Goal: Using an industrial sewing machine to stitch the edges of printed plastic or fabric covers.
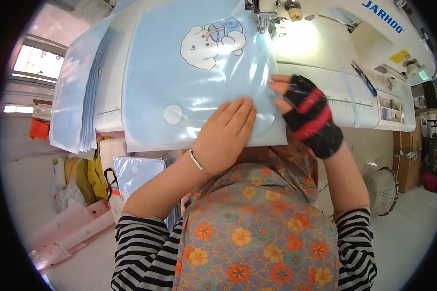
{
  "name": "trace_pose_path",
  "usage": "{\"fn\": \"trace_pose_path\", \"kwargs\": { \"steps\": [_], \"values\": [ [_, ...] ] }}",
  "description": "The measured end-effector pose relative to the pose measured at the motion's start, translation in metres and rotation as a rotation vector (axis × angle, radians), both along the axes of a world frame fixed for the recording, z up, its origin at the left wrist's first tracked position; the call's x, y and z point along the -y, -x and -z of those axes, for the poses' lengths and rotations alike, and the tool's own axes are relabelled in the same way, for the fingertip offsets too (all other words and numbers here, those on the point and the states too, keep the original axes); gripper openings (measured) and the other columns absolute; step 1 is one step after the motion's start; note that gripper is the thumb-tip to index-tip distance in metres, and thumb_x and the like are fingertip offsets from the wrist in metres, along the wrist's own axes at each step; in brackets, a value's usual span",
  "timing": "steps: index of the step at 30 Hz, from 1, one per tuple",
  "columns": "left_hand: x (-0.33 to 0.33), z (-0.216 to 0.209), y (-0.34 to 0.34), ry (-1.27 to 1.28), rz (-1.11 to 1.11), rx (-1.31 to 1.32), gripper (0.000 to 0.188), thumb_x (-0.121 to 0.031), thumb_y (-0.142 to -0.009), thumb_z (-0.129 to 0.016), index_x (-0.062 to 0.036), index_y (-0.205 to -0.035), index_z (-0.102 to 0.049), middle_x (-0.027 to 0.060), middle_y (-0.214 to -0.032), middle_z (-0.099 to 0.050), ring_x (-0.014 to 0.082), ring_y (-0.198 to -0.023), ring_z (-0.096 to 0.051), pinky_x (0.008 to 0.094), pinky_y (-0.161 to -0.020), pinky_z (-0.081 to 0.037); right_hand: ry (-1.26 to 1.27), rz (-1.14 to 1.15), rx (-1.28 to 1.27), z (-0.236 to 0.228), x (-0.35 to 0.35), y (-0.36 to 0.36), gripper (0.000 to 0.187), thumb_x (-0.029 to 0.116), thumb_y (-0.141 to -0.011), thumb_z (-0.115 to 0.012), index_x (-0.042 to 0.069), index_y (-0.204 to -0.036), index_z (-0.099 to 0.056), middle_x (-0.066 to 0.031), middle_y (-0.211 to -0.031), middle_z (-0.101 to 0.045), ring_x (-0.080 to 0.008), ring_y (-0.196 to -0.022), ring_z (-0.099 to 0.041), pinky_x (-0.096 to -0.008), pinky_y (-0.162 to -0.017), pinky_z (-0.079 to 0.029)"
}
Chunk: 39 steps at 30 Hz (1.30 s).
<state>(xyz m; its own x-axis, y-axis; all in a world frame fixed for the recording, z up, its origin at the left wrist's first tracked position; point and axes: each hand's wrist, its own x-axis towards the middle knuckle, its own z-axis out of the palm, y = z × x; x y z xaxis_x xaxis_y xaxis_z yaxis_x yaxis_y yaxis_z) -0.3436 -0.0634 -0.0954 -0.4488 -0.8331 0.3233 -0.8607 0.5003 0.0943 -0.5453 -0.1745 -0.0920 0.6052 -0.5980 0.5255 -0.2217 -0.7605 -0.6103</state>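
A glossy light-blue sheet [155, 87] with a cartoon white puppy and a round pale patch lies under the sewing machine's presser foot [263, 24]. It looks like clear plastic over a pale backing. My left hand [223, 136], wearing a thin bracelet, rests flat on its near part, fingers stretched out together. At the sheet's right edge is my right hand [308, 114], in a black and red fingerless glove. Its fingers reach left and stand apart from the thumb; whether the fingertips touch the sheet is hard to tell.
The white sewing machine [388, 34] stands at the far right, its lamp lit. Dark thread snips [364, 78] lie on its bed. Several similar blue pieces [77, 92] hang over the table's left side. More blue pieces [141, 169] sit below. A wicker-rimmed basket [381, 191] stands on the right.
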Motion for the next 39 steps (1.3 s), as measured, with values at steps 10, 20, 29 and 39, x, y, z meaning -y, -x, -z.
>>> {"fn": "trace_pose_path", "kwargs": {
  "steps": [10, 20, 29, 39],
  "values": [
    [-0.046, 0.003, -0.098, 0.136, -0.389, 0.060, 0.052, 0.006, -0.066, -0.056, 0.0045, -0.117, -0.061, 0.0207, -0.120, -0.061, 0.0373, -0.110, -0.059, 0.0438, -0.094, -0.049, 0.313, -0.015, -0.189, 0.021, 0.012, -0.005, 0.026, 0.004, -0.077, -0.065, 0.005, -0.103, -0.062, -0.0152, -0.114, -0.063, -0.0351, -0.107, -0.060, -0.0447, -0.093, -0.049],
    [0.003, -0.006, -0.140, 0.148, -0.391, 0.065, 0.043, 0.010, -0.069, -0.054, -0.0003, -0.108, -0.066, 0.0134, -0.110, -0.066, 0.0315, -0.097, -0.065, 0.0382, -0.083, -0.054, 0.313, 0.027, -0.304, 0.013, 0.028, -0.015, 0.035, 0.015, -0.081, -0.069, 0.001, -0.112, -0.061, -0.0171, -0.123, -0.061, -0.0369, -0.116, -0.056, -0.0455, -0.098, -0.046],
    [0.060, -0.008, -0.173, 0.180, -0.355, 0.191, 0.035, 0.004, -0.074, -0.056, -0.0053, -0.106, -0.068, 0.0074, -0.107, -0.068, 0.0268, -0.095, -0.065, 0.0361, -0.081, -0.054, 0.311, 0.099, -0.476, 0.015, 0.050, -0.040, 0.055, 0.032, -0.083, -0.069, 0.001, -0.126, -0.055, -0.0212, -0.136, -0.051, -0.0387, -0.127, -0.047, -0.0470, -0.106, -0.038],
    [0.038, -0.015, -0.149, 0.144, -0.292, 0.322, 0.038, -0.003, -0.074, -0.058, -0.0008, -0.112, -0.063, 0.0089, -0.103, -0.065, 0.0259, -0.089, -0.064, 0.0353, -0.074, -0.054, 0.297, 0.174, -0.509, 0.016, 0.055, -0.048, 0.064, 0.039, -0.080, -0.071, 0.003, -0.130, -0.053, -0.0224, -0.140, -0.047, -0.0383, -0.131, -0.043, -0.0471, -0.109, -0.035]
  ]
}}
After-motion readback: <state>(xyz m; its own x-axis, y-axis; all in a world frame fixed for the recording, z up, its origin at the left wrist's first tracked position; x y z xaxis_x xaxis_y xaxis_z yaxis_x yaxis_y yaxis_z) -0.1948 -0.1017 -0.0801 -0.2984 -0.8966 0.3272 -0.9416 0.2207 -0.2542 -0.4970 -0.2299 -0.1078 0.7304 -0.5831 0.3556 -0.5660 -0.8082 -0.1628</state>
